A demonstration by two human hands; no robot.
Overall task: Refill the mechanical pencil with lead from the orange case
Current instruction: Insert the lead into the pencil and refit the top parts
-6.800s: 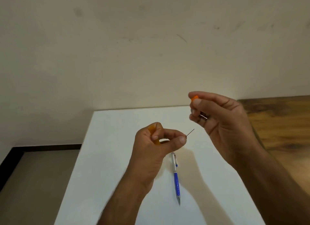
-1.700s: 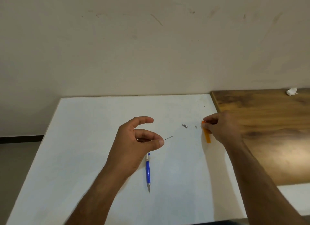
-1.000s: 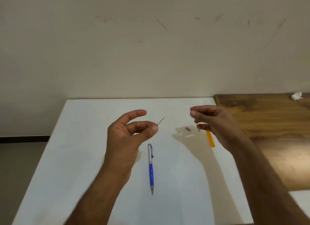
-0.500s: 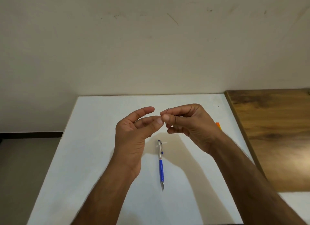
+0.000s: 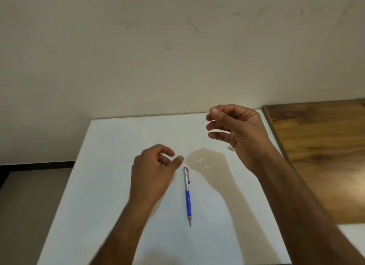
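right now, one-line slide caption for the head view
Right hand pinches a lead above the white table; left hand empty beside the pencil.

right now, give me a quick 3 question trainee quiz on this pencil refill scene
1. Multiple choice: which hand pinches the lead? A) left hand B) right hand C) neither
2. True or false: the mechanical pencil lies on the white table, held by no hand.
3. Fill in: the pencil's writing tip points ____ the person.

Key
1. B. The right hand pinches it between thumb and forefinger, raised above the table; the left hand is open and empty, just left of the pencil.
2. True.
3. Toward.
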